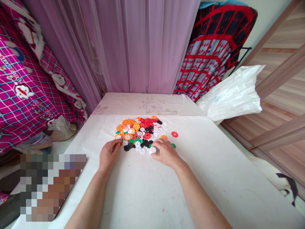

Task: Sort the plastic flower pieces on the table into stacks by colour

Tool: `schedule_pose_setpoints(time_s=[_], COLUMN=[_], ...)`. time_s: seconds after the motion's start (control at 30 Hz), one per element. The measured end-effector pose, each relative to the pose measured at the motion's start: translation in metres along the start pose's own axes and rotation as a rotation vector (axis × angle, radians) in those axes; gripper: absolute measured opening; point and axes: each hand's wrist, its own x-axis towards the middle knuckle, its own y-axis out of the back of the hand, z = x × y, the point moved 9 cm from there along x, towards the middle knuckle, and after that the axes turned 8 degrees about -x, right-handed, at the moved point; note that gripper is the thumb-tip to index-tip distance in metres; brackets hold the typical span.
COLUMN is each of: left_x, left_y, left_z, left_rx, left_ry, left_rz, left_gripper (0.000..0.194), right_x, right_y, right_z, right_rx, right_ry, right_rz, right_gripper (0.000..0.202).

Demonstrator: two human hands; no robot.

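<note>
A heap of plastic snowflake discs [135, 127] in orange, red, white, black and green lies on the white-covered table [138, 190]. At the heap's left edge, my left hand [111, 152] is closed in a pinch beside orange and white discs; what its fingertips hold, if anything, is too small to make out. My right hand [165, 152] is at the near right side of the heap, thumb and fingers closed on a white snowflake disc [152, 150]. A green disc [173, 146] shows just beyond its knuckles, and an orange disc [164, 137] lies behind its fingers.
A single red disc [174, 134] lies right of the heap. A white plastic bag [235, 92] stands by the table's far right corner. Purple curtains [147, 44] hang behind the table. A pixelated patch [54, 187] covers something at the left edge.
</note>
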Motion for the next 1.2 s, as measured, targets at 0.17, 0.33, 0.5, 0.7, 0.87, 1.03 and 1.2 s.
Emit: schedule_pose_setpoints(time_s=[0.17, 0.33, 0.5, 0.7, 0.87, 1.03, 1.2], left_x=[0.000, 0.000, 0.000, 0.000, 0.000, 0.000, 0.000], left_y=[-0.001, -0.001, -0.002, -0.001, 0.000, 0.001, 0.001], left_z=[-0.001, -0.001, -0.001, -0.002, 0.001, 0.003, 0.002], left_rx=[-0.005, 0.009, 0.002, 0.005, 0.000, 0.001, 0.012], left_ry=[0.001, -0.002, -0.001, -0.003, -0.003, 0.001, -0.005], left_rz=[-0.002, 0.001, 0.002, 0.012, 0.011, 0.010, 0.006], left_gripper=[0.035, 0.034, 0.034, 0.034, 0.035, 0.034, 0.034], right_x=[0.000, 0.000, 0.000, 0.000, 0.002, 0.003, 0.004], right_y=[-0.001, -0.001, -0.003, 0.012, 0.004, -0.009, -0.010], right_z=[0.002, 0.001, 0.002, 0.023, 0.035, 0.026, 0.028], right_rx=[-0.019, -0.026, -0.033, 0.069, -0.082, -0.124, -0.150], right_ry=[-0.016, -0.022, -0.032, -0.088, -0.109, -0.054, -0.104], right_rz=[-0.031, -0.052, -0.075, 0.028, 0.004, -0.063, -0.058], right_gripper=[0.019, 0.024, 0.023, 0.011, 0.017, 0.025, 0.019])
